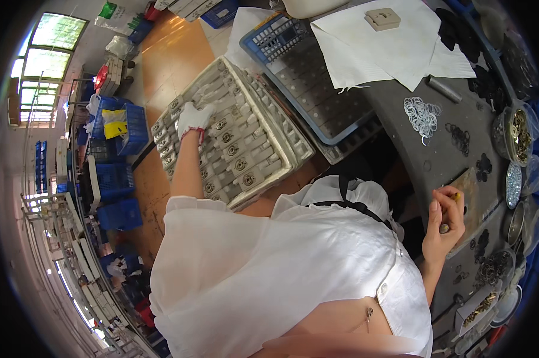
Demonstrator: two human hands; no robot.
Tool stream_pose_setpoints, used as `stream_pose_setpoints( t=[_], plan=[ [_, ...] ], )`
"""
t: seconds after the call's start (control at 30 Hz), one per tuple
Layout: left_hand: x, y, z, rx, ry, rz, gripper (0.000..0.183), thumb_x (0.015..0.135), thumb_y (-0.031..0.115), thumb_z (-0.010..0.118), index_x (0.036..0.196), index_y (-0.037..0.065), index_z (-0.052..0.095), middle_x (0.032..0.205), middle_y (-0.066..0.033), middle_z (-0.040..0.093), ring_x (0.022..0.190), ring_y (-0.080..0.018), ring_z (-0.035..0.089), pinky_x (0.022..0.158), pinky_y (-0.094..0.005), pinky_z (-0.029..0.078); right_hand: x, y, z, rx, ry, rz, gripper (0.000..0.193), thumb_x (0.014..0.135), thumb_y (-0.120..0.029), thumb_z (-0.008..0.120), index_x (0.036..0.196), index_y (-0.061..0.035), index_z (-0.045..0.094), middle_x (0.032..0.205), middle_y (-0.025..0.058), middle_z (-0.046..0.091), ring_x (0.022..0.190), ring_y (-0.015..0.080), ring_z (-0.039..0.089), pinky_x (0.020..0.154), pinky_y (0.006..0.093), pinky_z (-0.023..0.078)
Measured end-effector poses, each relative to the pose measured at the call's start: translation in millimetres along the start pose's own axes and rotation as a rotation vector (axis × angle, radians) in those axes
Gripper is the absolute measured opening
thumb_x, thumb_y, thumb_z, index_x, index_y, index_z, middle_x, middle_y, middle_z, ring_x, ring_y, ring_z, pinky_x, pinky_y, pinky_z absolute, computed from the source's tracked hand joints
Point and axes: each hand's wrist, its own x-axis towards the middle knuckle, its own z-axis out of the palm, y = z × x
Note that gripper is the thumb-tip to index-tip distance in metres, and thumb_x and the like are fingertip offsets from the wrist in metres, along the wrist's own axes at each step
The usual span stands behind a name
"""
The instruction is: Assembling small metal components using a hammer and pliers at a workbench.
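Metal parts (251, 177) in several rows in a pale tray (264, 182), off to the person's left and beyond the lap. Each part in the nearer right-hand row with a ring-shaped end toward the lower left and a slimmer body toward the upper right; long axes roughly parallel, slanting across the tray, with the rows themselves running from upper left to lower right.

Left hand (193, 119), white-gloved with a red cuff, over the parts on the left side of the tray, fingers toward the upper right; degree of opening and hold on any part impossible to tell.

Right hand (445, 216), bare, above the near edge of the dark worktable (394, 104), fingers curled closed around a yellowish item (457, 196). Visible at two spots along the fist, upper and lower; its long axis apparently between those spots, tilting slightly right toward the top.

Beyond the tray, a blue crate (332, 142); on the worktable, a pile of white rings (422, 116) near a metal cylinder (443, 89).
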Motion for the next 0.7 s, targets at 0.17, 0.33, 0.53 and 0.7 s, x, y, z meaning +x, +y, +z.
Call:
stream_pose_setpoints(
  t=[0.17, 0.33, 0.53, 0.7],
  plan=[
    [8.4, 25.1, 18.1, 0.134, -0.232, -0.06, 0.086, 0.068, 0.054, 0.061, 0.133, 0.001, 0.044, 0.125, -0.0237, 0.056, 0.114, -0.0375, 0.056, 0.096, -0.0419, 0.045, -6.0, 1.2, -4.7, -0.063, 0.025, 0.068, 0.01, 0.087, -0.002, 0.059, 0.093, 0.0042, 0.064, 0.1, 0.0097, 0.054, 0.075, 0.0103, 0.051, 0.059, 0.0194, 0.039],
    [7.1, 33.3, 39.5, 0.134, -0.192, -0.084, 0.076, 0.071, 0.053, 0.059, 0.128, 0.003, 0.051, 0.128, -0.0219, 0.053, 0.118, -0.0399, 0.051, 0.099, -0.0438, 0.041, -11.7, -0.6, -5.8, -0.137, 0.045, 0.109, 0.012, 0.087, -0.005, 0.06, 0.092, 0.0046, 0.064, 0.1, 0.0103, 0.054, 0.076, 0.0117, 0.052, 0.059, 0.0215, 0.04],
    [26.9, 61.7, 67.1, 0.057, -0.108, 0.178, 0.056, 0.08, 0.051, 0.051, 0.115, 0.009, 0.065, 0.129, -0.0215, 0.052, 0.123, -0.0396, 0.046, 0.106, -0.0433, 0.031, -13.2, -13.6, -13.6, -0.174, 0.096, 0.208, 0.012, 0.086, -0.006, 0.059, 0.091, 0.0045, 0.064, 0.101, 0.0103, 0.055, 0.082, 0.0141, 0.053, 0.063, 0.0227, 0.042],
    [38.6, 74.5, 84.7, 0.263, -0.159, 0.32, 0.056, 0.091, 0.046, 0.033, 0.104, 0.005, 0.069, 0.109, -0.0265, 0.062, 0.104, -0.0408, 0.06, 0.089, -0.0506, 0.046, -9.7, -21.7, -14.4, -0.22, 0.161, 0.156, 0.011, 0.083, -0.004, 0.062, 0.091, 0.0046, 0.065, 0.099, 0.0109, 0.055, 0.085, 0.0157, 0.054, 0.066, 0.0232, 0.043]
  ],
)
